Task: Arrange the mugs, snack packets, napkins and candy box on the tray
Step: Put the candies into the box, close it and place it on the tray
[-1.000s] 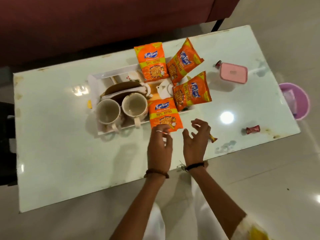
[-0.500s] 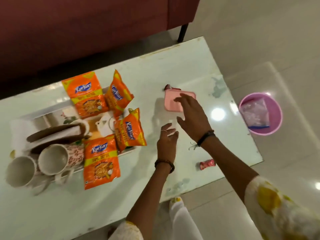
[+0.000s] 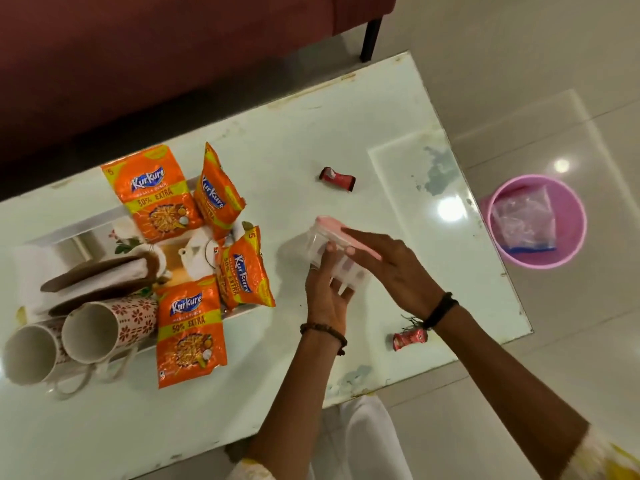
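Pink-lidded clear candy box (image 3: pixel 323 249) held up over table (image 3: pixel 398 140), just right of tray (image 3: pixel 52 237). Left hand (image 3: pixel 327 296) fingers curl under it, right hand (image 3: pixel 391 268) fingers lie flat on lid. Snack pkts (image 3: pixel 190 330), mugs (image 3: pixel 93 332), napkins (image 3: pixel 100 275) on tray at left.

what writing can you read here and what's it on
"Kurkure": all four orange snack packets, e.g. the near one
"50% EXTRA": the near packet, the far left packet and the right packet
"5": corner of the far left packet
Small print under the brand and the two candy wrappers: too blurred to read
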`<state>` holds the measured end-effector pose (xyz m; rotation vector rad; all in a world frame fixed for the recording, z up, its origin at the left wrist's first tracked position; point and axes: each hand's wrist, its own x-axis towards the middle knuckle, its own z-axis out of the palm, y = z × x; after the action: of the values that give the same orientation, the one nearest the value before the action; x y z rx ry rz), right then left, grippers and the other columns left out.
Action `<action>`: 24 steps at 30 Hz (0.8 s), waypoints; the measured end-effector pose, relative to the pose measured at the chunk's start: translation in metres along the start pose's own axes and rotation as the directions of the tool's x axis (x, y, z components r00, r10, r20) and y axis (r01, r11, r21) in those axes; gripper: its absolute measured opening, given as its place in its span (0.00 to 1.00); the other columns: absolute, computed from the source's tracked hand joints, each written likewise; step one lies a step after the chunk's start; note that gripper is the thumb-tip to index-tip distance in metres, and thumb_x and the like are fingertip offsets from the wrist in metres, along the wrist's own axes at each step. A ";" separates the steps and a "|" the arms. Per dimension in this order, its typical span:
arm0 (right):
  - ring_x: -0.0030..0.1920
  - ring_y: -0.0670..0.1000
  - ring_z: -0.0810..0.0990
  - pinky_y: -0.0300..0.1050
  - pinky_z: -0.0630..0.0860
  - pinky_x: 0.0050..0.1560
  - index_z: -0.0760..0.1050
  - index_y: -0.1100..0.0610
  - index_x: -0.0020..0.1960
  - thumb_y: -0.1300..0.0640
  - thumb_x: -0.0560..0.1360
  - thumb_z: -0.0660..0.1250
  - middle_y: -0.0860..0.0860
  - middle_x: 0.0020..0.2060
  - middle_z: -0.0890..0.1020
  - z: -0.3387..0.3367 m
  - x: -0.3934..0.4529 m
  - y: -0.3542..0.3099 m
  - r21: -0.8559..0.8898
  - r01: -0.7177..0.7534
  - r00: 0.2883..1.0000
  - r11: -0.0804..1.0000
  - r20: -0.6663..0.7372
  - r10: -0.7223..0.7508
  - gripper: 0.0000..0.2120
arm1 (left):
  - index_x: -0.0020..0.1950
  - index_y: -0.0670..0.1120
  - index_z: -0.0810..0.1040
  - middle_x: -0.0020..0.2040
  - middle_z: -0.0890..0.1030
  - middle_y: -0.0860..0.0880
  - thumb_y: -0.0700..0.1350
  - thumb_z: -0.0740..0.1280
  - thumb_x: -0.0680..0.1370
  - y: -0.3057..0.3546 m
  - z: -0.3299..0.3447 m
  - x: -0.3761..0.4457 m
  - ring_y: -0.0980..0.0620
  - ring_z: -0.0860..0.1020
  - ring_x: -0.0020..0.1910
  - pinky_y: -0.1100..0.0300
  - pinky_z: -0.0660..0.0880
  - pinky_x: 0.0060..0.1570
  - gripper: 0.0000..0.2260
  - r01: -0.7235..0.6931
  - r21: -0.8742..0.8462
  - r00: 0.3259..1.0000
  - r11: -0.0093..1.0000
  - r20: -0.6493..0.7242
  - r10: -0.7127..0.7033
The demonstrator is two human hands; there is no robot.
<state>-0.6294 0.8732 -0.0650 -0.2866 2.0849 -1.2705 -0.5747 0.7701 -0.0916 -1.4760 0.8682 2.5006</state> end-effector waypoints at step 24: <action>0.59 0.60 0.72 0.51 0.71 0.50 0.72 0.56 0.60 0.58 0.76 0.61 0.58 0.56 0.76 0.015 0.137 -0.003 -0.660 -0.138 0.942 0.738 -0.318 -0.107 0.13 | 0.64 0.47 0.74 0.52 0.83 0.46 0.65 0.70 0.60 -0.015 -0.071 -0.004 0.48 0.80 0.50 0.46 0.75 0.55 0.37 0.155 -0.227 0.969 0.962 0.226 -0.102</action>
<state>-0.7229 0.7925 -0.1254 -0.3831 2.7990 -0.5020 -0.5126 0.7456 -0.1203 -1.2454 0.4285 2.6763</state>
